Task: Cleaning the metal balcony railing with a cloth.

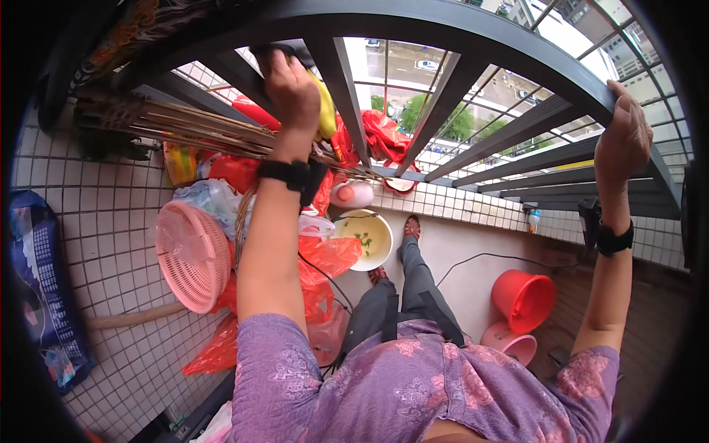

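The dark metal railing [410, 15] of a balcony curves across the top of the head view. My right hand [625, 135] rests on its top rail at the right, fingers bent over the edge. At the upper left, my left hand [291, 83] is closed around something dark and blurred beside the railing bars; what exactly it is I cannot tell. A yellow item [325, 105] shows just behind that hand. Bundled thin sticks [205, 120] lie slantwise below the left wrist. Both wrists wear black straps.
Red plastic bags [327, 266], a pink plastic basket [194, 257] and a white bucket [382, 257] with yellowish contents stand at the left and centre. A red bucket [512, 296] and a pink bucket [523, 349] are at the right. A cable [487, 255] crosses the floor.
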Demonstrator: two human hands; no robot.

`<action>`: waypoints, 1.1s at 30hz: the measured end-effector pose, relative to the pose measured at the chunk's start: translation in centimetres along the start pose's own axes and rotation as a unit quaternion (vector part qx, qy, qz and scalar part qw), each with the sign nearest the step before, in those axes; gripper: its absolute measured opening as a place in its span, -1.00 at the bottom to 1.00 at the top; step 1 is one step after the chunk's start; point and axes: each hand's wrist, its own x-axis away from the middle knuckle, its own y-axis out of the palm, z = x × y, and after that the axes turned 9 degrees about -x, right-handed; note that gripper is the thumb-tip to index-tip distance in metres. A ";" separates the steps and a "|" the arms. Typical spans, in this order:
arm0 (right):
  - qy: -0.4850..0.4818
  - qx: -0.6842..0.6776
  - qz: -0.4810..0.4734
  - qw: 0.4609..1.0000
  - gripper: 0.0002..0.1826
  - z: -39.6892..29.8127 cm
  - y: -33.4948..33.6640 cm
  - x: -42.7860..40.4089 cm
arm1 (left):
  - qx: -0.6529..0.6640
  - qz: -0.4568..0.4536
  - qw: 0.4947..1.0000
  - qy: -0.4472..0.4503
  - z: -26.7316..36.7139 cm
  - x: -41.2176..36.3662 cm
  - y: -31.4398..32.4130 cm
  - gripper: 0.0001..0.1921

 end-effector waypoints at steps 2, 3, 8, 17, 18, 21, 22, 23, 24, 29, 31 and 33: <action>-0.007 -0.009 0.016 1.000 -0.65 -0.2 -0.1 -0.1 | -0.012 0.010 0.999 0.042 -1.9 -2.3 0.8 -0.73; -0.009 -0.012 0.016 1.000 -0.65 -0.4 -0.1 -0.2 | 0.056 -0.018 0.998 0.002 -3.8 -3.3 1.6 -0.72; 0.003 -0.013 0.011 1.000 -0.63 -0.5 -0.2 0.0 | 0.001 -0.056 0.998 -0.001 -3.2 -3.4 3.3 -0.79; 0.014 -0.009 0.008 1.000 -0.57 -0.9 0.0 -0.5 | 0.078 -0.071 0.975 -0.195 -5.8 0.7 5.6 -0.76; 0.005 -0.014 0.009 1.000 -0.57 -0.3 -0.1 -0.2 | 0.074 -0.065 0.974 -0.203 -5.0 0.8 5.4 -0.76; 0.028 0.006 -0.015 0.999 -0.58 0.4 0.3 0.3 | 0.032 -0.223 0.923 -0.312 -3.2 0.8 3.8 -0.72; 0.037 0.000 -0.023 0.999 -0.58 0.4 0.4 0.3 | 0.005 -0.248 0.905 -0.345 -2.4 1.1 3.1 -0.73; 0.046 -0.006 -0.032 0.998 -0.59 0.4 0.6 0.3 | -0.004 -0.255 0.905 -0.341 -3.2 1.7 3.6 -0.73; 0.040 -0.005 -0.024 0.999 -0.58 0.7 0.8 0.5 | 0.016 -0.290 0.890 -0.352 -2.4 1.1 3.3 -0.68; 0.044 -0.017 -0.026 0.999 -0.58 1.4 0.3 0.5 | 0.125 -0.203 0.926 -0.292 0.0 1.7 0.6 -0.52; 0.049 -0.027 -0.037 0.998 -0.59 1.2 0.6 0.5 | 0.107 -0.100 0.961 -0.234 0.1 2.6 -0.7 -0.69; 0.031 -0.002 -0.034 0.999 -0.60 0.9 0.5 0.3 | 0.100 -0.057 0.972 -0.204 1.1 2.8 -2.2 -0.72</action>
